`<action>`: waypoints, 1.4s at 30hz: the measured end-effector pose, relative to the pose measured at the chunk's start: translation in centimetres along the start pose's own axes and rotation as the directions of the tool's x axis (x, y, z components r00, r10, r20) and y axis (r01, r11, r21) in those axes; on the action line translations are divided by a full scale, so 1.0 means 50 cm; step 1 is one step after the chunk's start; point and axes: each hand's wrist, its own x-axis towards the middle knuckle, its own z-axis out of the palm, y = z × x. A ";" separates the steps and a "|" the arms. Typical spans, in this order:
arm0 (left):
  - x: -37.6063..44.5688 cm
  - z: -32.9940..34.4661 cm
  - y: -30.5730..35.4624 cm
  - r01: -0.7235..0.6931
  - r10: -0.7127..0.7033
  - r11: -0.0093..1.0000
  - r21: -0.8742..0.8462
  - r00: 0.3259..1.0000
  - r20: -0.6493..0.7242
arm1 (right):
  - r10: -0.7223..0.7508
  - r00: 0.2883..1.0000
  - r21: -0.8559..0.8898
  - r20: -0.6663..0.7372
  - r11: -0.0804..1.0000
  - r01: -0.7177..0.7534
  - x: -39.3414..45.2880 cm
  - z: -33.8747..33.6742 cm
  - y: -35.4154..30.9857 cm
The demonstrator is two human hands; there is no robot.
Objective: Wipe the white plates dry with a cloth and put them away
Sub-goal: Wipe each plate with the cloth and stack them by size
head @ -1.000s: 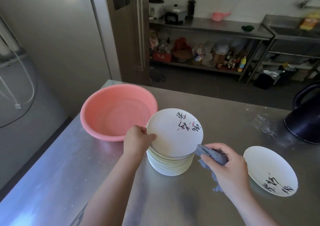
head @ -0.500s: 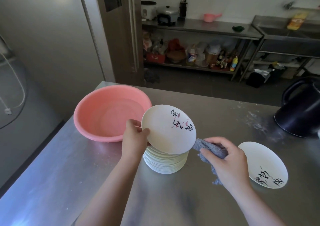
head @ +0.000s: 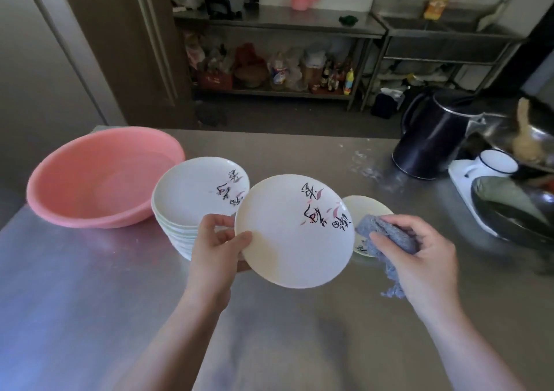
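A: Plate (head: 295, 231) is off the stack (head: 192, 207), tilted above the table (head: 90, 285); left hand (head: 214, 246) pinches its rim, thumb on top.
B: Right hand (head: 419, 252) bunches the cloth (head: 386, 237) at the plate's right edge. Should wipe w/ firm circles, rotate, keep the rim grip tight.

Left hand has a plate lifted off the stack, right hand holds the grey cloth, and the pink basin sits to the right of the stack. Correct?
Not quite. The head view shows the pink basin to the left of the stack, not the right. The rest holds: the left hand grips the lifted plate by its rim, and the right hand holds the grey cloth.
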 end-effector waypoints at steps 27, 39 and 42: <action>-0.248 0.325 -0.424 0.199 -0.161 0.806 0.557 0.980 -0.118 | 0.154 0.927 -0.142 0.342 0.984 -0.111 -0.008 -0.301 0.345; -0.199 0.348 -0.391 -0.034 0.008 0.658 0.752 0.999 0.039 | 0.024 0.755 -0.468 0.655 0.798 0.381 -0.007 -0.279 0.407; -0.197 0.348 -0.398 -0.042 0.009 0.677 0.735 0.999 0.048 | 0.031 0.802 -0.555 0.597 0.737 0.385 -0.004 -0.284 0.423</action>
